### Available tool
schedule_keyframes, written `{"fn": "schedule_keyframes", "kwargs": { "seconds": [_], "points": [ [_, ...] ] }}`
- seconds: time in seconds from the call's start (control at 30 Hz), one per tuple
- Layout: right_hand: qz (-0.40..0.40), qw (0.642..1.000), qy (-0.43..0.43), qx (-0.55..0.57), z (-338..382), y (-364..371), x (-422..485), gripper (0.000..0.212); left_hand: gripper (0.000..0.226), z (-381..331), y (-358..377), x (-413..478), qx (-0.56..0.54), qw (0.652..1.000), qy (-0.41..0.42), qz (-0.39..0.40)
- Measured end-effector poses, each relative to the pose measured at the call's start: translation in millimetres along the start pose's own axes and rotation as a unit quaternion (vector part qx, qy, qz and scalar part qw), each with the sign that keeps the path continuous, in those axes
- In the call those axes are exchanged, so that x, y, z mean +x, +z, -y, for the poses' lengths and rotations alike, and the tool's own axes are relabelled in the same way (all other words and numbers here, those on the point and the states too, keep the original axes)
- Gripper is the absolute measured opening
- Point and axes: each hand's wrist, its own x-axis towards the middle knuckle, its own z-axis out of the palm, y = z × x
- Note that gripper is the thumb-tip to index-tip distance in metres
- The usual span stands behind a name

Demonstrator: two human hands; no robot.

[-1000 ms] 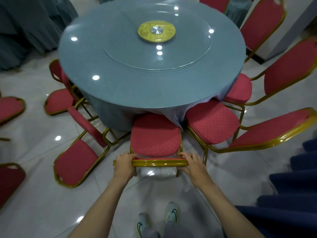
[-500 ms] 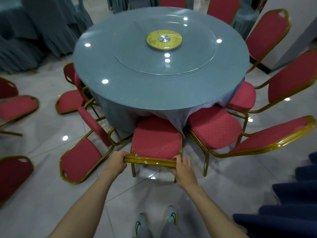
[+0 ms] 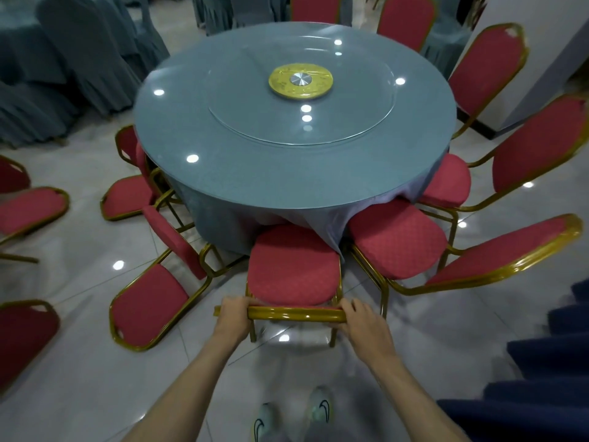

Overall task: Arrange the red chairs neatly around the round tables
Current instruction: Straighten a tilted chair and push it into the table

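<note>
A red chair (image 3: 291, 266) with a gold frame stands straight in front of me, its seat front tucked under the cloth of the round grey table (image 3: 255, 173). My left hand (image 3: 232, 317) grips the left end of the gold top rail of its back. My right hand (image 3: 361, 322) grips the right end of the same rail. Several more red chairs ring the table: one to the right (image 3: 398, 237) close beside mine, one to the left (image 3: 149, 301) turned askew with its back toward the table.
A glass turntable with a gold hub (image 3: 300, 81) sits on the table. Loose red chairs (image 3: 30, 208) stand on the tiled floor at left. Grey-covered chairs (image 3: 79, 52) fill the far left. Dark blue fabric (image 3: 541, 393) lies at right. My shoes (image 3: 315, 409) are below.
The view has tilted up, showing more of the table's far side. The held chair keeps its spot under the table edge, and both hands stay on its top rail.
</note>
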Motion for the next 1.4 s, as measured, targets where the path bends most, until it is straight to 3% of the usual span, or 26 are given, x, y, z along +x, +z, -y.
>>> {"fn": "schedule_keyframes", "kwargs": {
  "seconds": [0.33,0.53,0.73,0.83,1.03,1.4],
  "points": [
    [0.007,1.0,0.003,0.002,-39,-3,6,0.033,0.058,-30,10,-3,-0.024,1.0,0.015,-0.003],
    [0.031,0.972,0.041,0.229,-42,3,-2,0.035,0.048,-28,2,-10,-0.051,0.998,0.014,0.02],
    [-0.015,0.955,0.067,0.288,-37,-7,-19,0.033,0.04,-23,-1,-28,-0.141,0.99,0.013,-0.002],
    [-0.054,0.954,0.061,0.287,-21,-16,-19,0.027,0.039,-20,-7,-36,-0.225,0.974,-0.008,-0.015],
    [-0.053,0.95,-0.042,0.304,47,-36,4,0.019,0.045,-6,-28,-55,-0.357,0.93,-0.062,-0.059],
    [-0.056,0.951,-0.029,0.302,173,-30,3,0.021,0.04,96,-74,-101,-0.491,0.862,-0.101,-0.074]
  ]
}}
